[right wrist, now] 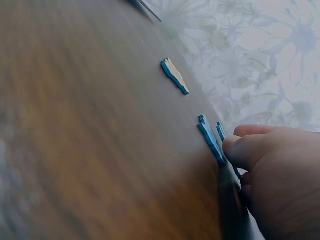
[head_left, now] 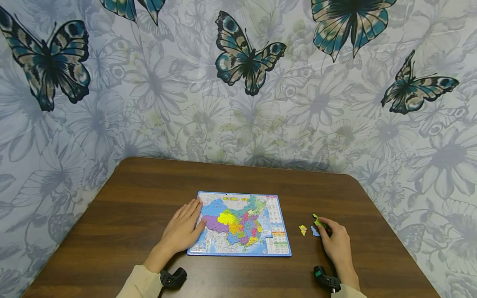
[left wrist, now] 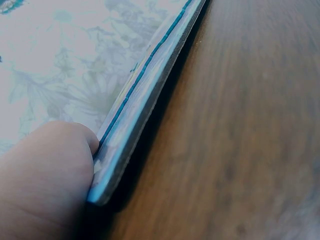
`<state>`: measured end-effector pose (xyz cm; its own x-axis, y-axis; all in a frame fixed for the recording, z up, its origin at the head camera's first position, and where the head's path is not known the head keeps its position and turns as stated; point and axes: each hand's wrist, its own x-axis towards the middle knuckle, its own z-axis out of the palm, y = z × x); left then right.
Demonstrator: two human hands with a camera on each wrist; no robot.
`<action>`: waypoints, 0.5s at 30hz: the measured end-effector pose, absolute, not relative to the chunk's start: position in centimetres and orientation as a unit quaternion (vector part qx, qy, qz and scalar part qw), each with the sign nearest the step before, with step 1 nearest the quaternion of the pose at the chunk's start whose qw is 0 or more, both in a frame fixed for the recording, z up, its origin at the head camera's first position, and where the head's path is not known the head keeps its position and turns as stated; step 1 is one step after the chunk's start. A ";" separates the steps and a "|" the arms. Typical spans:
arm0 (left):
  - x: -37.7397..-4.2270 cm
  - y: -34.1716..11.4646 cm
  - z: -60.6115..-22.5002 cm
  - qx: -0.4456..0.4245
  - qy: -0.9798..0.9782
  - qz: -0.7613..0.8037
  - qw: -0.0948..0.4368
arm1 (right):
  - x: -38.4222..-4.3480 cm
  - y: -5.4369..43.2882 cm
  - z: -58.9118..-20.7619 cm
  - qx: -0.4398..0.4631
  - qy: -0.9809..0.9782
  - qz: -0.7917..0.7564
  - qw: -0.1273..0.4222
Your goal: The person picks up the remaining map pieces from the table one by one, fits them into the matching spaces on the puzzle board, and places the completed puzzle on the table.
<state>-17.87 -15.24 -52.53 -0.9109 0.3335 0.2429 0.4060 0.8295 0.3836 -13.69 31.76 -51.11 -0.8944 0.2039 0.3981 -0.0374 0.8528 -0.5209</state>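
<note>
A map puzzle board (head_left: 277,251) with coloured regions and a blue border lies on the table. My left hand (head_left: 183,227) rests along its left edge, fingers straight and reaching toward the top left corner. In the left wrist view the thumb (left wrist: 60,170) lies at the board's side. To the right of the board, my right hand (head_left: 337,242) pinches a green puzzle piece (head_left: 316,220) between thumb and fingers, which partly cover it. Beside that hand lie a blue puzzle piece (head_left: 315,231) and a yellow puzzle piece (head_left: 302,230), the yellow one nearer the board.
The brown wooden table (head_left: 126,219) has rounded far corners. Behind it hangs a pale floral wall covering (head_left: 167,107) with large butterflies. Black wrist devices sit on the left wrist (head_left: 173,278) and the right wrist (head_left: 326,278).
</note>
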 end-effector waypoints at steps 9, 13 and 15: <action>-17.9 -15.3 -52.4 -0.195 -0.954 -0.215 0.078 | -13.9 31.3 -50.8 -0.031 -0.934 0.267 0.236; -17.9 -15.2 -52.4 -0.192 -0.954 -0.216 0.075 | -14.0 31.1 -50.8 -0.026 -0.932 0.266 0.244; -17.9 -15.2 -52.4 -0.192 -0.954 -0.216 0.075 | -14.1 31.0 -50.9 -0.023 -0.931 0.266 0.249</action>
<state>-17.88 -15.25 -52.45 -0.9149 0.3343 0.2263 0.3993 0.8325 0.3842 -14.08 30.96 -50.86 -0.8745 0.1759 0.4519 -0.0895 0.8574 -0.5069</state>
